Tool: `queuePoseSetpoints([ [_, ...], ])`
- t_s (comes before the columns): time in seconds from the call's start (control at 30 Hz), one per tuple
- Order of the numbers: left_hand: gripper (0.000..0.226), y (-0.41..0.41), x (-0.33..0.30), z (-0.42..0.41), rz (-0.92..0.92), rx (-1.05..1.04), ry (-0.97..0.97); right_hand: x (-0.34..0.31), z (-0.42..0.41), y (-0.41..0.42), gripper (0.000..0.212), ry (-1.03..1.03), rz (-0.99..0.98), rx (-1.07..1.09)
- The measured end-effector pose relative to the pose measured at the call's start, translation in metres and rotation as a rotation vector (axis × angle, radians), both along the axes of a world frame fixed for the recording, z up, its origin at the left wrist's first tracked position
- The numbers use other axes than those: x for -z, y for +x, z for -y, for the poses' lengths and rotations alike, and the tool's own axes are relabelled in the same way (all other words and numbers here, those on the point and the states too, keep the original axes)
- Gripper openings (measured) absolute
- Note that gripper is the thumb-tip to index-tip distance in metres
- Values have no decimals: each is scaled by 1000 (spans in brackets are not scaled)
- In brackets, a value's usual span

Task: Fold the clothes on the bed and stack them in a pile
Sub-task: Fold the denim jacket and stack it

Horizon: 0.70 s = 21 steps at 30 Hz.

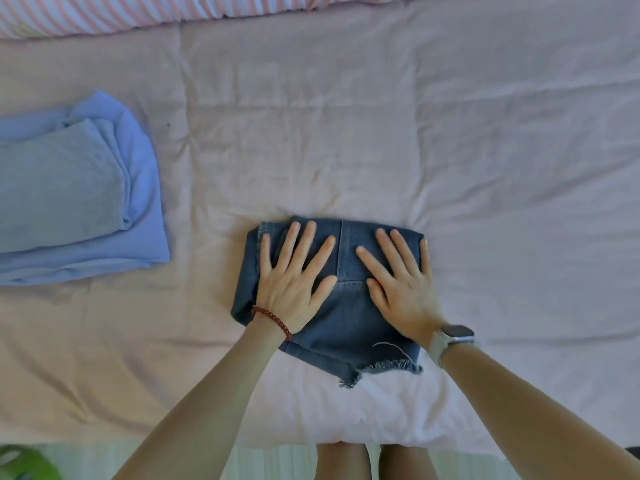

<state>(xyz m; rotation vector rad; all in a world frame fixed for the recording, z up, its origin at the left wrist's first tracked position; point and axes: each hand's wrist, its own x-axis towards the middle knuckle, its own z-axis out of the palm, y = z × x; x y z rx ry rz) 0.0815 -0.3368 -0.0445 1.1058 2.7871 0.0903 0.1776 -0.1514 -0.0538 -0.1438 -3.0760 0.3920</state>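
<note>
Folded blue denim shorts with a frayed hem lie on the pink bed cover, near its front edge. My left hand presses flat on the left half of the shorts, fingers spread and straight. My right hand presses flat on the right half in the same way. A pile of folded light-blue garments sits at the left of the bed, apart from the shorts.
A pink-and-white striped pillow or duvet lies along the far edge of the bed. The bed's front edge runs just below the shorts, with my legs and the floor beneath it. A green leaf shows at the bottom left corner.
</note>
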Motion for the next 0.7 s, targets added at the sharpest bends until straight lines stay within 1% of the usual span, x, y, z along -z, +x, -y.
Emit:
queuePoseSetpoints([
  [0.03, 56, 3, -5, 5, 15, -115, 22, -5, 1, 6, 54, -106, 2, 100],
  [0.07, 57, 5, -10, 12, 55, -284, 62, -10, 1, 14, 59, -235, 17, 231],
  [0.13, 69, 8, -17, 26, 278, -658, 213, -19, 5, 28, 68, -580, 103, 549],
  [0.17, 77, 8, -20, 31, 424, -778, 301, -23, 8, 32, 69, -766, 134, 688],
  [0.2, 81, 8, -21, 36, 531, -821, 370, -26, 10, 31, 65, -909, 152, 782],
  [0.23, 79, 5, -21, 38, 592, -822, 417, -29, 11, 27, 58, -996, 161, 833],
  [0.3, 72, -4, -21, 41, 710, -836, 514, -32, 11, 19, 45, -1051, 168, 875],
  [0.33, 70, -9, -22, 41, 797, -859, 562, -32, 10, 16, 46, -1045, 185, 874],
  [0.4, 66, -19, -20, 42, 951, -873, 627, -31, 8, 15, 56, -1004, 254, 837],
  [0.47, 63, -19, -21, 40, 1034, -893, 688, -34, 7, 19, 60, -1012, 302, 820],
  [0.53, 64, -8, -24, 34, 1037, -960, 755, -39, 5, 24, 59, -1037, 301, 813],
  [0.6, 65, 9, -32, 29, 971, -1020, 801, -50, 6, 29, 57, -1024, 291, 778],
  [0.7, 65, 36, -53, 33, 933, -1095, 866, -73, 7, 39, 53, -1028, 273, 715],
])
